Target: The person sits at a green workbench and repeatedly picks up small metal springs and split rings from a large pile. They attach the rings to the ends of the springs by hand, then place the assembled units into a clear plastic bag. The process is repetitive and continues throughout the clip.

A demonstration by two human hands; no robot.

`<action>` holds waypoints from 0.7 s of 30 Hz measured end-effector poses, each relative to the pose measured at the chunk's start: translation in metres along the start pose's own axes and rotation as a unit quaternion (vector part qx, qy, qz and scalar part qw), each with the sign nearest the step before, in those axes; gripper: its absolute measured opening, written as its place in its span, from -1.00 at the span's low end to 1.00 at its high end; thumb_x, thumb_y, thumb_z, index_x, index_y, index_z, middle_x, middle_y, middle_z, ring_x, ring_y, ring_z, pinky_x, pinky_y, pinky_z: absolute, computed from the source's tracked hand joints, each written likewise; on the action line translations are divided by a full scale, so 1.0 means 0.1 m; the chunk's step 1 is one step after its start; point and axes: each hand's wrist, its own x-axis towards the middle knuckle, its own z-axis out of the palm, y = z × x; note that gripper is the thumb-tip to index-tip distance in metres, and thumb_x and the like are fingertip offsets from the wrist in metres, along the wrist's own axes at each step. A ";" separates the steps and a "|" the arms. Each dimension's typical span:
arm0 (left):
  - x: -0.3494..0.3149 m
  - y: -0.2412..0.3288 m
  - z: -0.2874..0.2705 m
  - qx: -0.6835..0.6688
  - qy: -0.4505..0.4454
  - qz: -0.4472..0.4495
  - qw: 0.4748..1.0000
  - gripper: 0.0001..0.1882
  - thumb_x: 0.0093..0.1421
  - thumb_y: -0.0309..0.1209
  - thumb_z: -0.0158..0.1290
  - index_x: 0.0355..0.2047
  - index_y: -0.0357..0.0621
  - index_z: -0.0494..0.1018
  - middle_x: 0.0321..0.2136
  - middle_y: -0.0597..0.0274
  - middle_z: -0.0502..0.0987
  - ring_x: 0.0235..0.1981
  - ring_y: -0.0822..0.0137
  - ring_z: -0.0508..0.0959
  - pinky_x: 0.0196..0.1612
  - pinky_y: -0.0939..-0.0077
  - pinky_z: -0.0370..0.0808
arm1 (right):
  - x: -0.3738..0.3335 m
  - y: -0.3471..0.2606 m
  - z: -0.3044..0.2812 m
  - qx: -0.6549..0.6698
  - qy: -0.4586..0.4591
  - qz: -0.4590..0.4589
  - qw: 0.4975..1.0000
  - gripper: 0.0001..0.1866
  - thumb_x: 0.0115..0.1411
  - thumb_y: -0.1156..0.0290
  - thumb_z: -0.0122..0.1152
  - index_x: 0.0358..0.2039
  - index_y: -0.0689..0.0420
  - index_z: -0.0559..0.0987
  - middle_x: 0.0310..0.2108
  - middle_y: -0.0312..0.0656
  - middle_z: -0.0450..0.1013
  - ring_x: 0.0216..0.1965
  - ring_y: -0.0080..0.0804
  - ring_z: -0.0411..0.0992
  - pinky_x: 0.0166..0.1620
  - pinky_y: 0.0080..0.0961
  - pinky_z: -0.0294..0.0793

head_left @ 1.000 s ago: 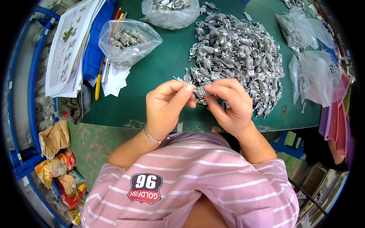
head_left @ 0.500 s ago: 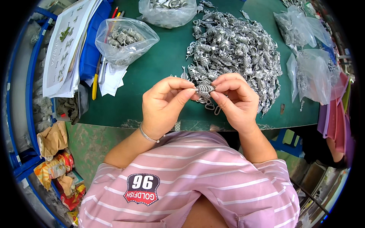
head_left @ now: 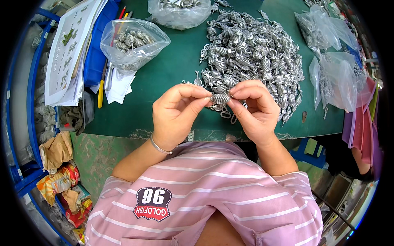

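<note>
A small ribbed silver metal piece (head_left: 222, 98), shaped rather like a fish skeleton, is held level between my two hands above the near part of the table. My left hand (head_left: 178, 108) pinches its left end between thumb and fingertips. At the other end, the thumb and index finger of my right hand (head_left: 256, 108) are closed on the tip. Just beyond my fingers lies a large heap of similar ribbed metal pieces (head_left: 262, 53). A few oval metal links (head_left: 227, 115) rest on the table under the held piece, partly hidden by it.
On the green table (head_left: 164, 61) stand an open plastic bag of ribbed pieces (head_left: 133, 43) and a bag of metal rings (head_left: 180, 12). Further left are a blue tray (head_left: 95, 61), printed sheets (head_left: 65, 53) and a yellow-handled tool (head_left: 101, 93). Clear plastic bags (head_left: 338, 78) lie at the right.
The held piece has turned slightly between my fingertips, its ribs now facing differently. Both hands keep nearly the same place and grip.
</note>
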 end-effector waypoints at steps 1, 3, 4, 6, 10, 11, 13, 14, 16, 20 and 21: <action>0.00 -0.01 0.00 0.001 0.000 0.004 1.000 -0.89 0.11 -0.71 0.02 -0.32 -0.38 0.41 -0.34 0.07 0.51 -0.30 0.37 0.54 -0.19 0.56 0.51 | 0.00 0.01 0.00 0.001 0.001 -0.001 1.000 -0.80 -0.06 0.78 0.20 -0.38 0.30 0.49 -0.30 -0.11 0.39 -0.27 -0.45 0.41 -0.24 -0.63 0.49; 0.00 -0.02 -0.01 0.015 -0.006 0.016 1.000 -0.89 0.10 -0.71 0.03 -0.33 -0.36 0.41 -0.33 0.04 0.51 -0.29 0.34 0.54 -0.19 0.52 0.52 | -0.01 0.02 0.00 0.004 0.002 -0.003 1.000 -0.79 -0.06 0.78 0.20 -0.37 0.30 0.49 -0.29 -0.11 0.38 -0.27 -0.46 0.41 -0.24 -0.63 0.48; 0.00 -0.02 -0.02 0.028 -0.012 0.025 0.999 -0.88 0.10 -0.71 0.03 -0.33 -0.35 0.40 -0.32 0.02 0.50 -0.29 0.32 0.54 -0.18 0.49 0.53 | -0.01 0.02 0.00 0.004 0.004 0.001 1.000 -0.78 -0.06 0.78 0.20 -0.36 0.30 0.48 -0.29 -0.11 0.38 -0.27 -0.46 0.41 -0.25 -0.63 0.48; 0.00 -0.03 -0.04 0.044 -0.019 0.040 0.998 -0.88 0.10 -0.71 0.03 -0.34 -0.34 0.39 -0.30 -0.01 0.50 -0.28 0.29 0.54 -0.17 0.45 0.55 | -0.02 0.02 0.00 0.005 0.006 0.010 1.000 -0.77 -0.05 0.77 0.21 -0.34 0.30 0.48 -0.28 -0.11 0.38 -0.27 -0.47 0.40 -0.25 -0.63 0.48; -0.01 -0.01 -0.01 0.031 -0.006 0.041 0.999 -0.88 0.09 -0.72 0.04 -0.35 -0.35 0.40 -0.32 0.02 0.51 -0.28 0.33 0.53 -0.18 0.50 0.51 | -0.03 0.00 0.01 0.009 0.014 0.036 0.999 -0.77 -0.05 0.76 0.22 -0.33 0.31 0.48 -0.26 -0.11 0.37 -0.27 -0.49 0.40 -0.25 -0.65 0.48; -0.01 -0.01 0.00 0.022 0.002 0.036 0.999 -0.89 0.08 -0.73 0.04 -0.36 -0.36 0.41 -0.33 0.03 0.52 -0.28 0.35 0.52 -0.19 0.53 0.50 | -0.03 0.01 0.00 0.009 0.012 0.033 0.999 -0.77 -0.05 0.76 0.22 -0.32 0.32 0.48 -0.26 -0.11 0.37 -0.27 -0.49 0.40 -0.25 -0.65 0.48; -0.01 -0.02 -0.02 0.048 -0.011 0.044 0.998 -0.88 0.09 -0.72 0.03 -0.35 -0.33 0.39 -0.31 0.01 0.51 -0.28 0.32 0.54 -0.18 0.49 0.53 | -0.03 0.02 0.00 0.009 0.012 0.030 0.999 -0.77 -0.05 0.76 0.22 -0.32 0.32 0.48 -0.26 -0.11 0.37 -0.27 -0.49 0.40 -0.24 -0.65 0.49; -0.01 -0.02 -0.03 0.061 -0.017 0.048 0.997 -0.88 0.10 -0.71 0.03 -0.35 -0.32 0.38 -0.30 0.00 0.50 -0.28 0.30 0.55 -0.17 0.46 0.54 | -0.04 0.02 0.01 0.010 0.013 0.030 0.999 -0.76 -0.05 0.76 0.22 -0.32 0.33 0.48 -0.26 -0.10 0.37 -0.27 -0.48 0.41 -0.24 -0.65 0.50; -0.01 -0.03 -0.04 0.059 -0.017 0.049 0.997 -0.88 0.10 -0.72 0.03 -0.35 -0.31 0.38 -0.30 0.00 0.50 -0.28 0.30 0.55 -0.17 0.47 0.54 | -0.04 0.02 0.01 0.010 0.014 0.030 0.999 -0.76 -0.05 0.76 0.22 -0.32 0.33 0.48 -0.27 -0.10 0.37 -0.27 -0.47 0.41 -0.24 -0.64 0.51; -0.01 -0.04 -0.04 0.058 -0.014 0.047 0.997 -0.88 0.10 -0.72 0.03 -0.36 -0.31 0.38 -0.30 0.00 0.51 -0.28 0.31 0.55 -0.17 0.48 0.54 | -0.04 0.02 0.00 0.001 0.010 0.023 1.000 -0.77 -0.05 0.76 0.22 -0.33 0.34 0.48 -0.27 -0.09 0.37 -0.28 -0.47 0.41 -0.25 -0.64 0.51; -0.01 -0.04 -0.04 0.059 -0.015 0.048 0.997 -0.88 0.10 -0.72 0.03 -0.36 -0.31 0.38 -0.30 0.00 0.51 -0.28 0.32 0.54 -0.18 0.49 0.53 | -0.04 0.02 0.00 -0.002 0.009 0.020 1.000 -0.77 -0.05 0.76 0.21 -0.33 0.34 0.48 -0.27 -0.09 0.37 -0.28 -0.47 0.42 -0.25 -0.64 0.51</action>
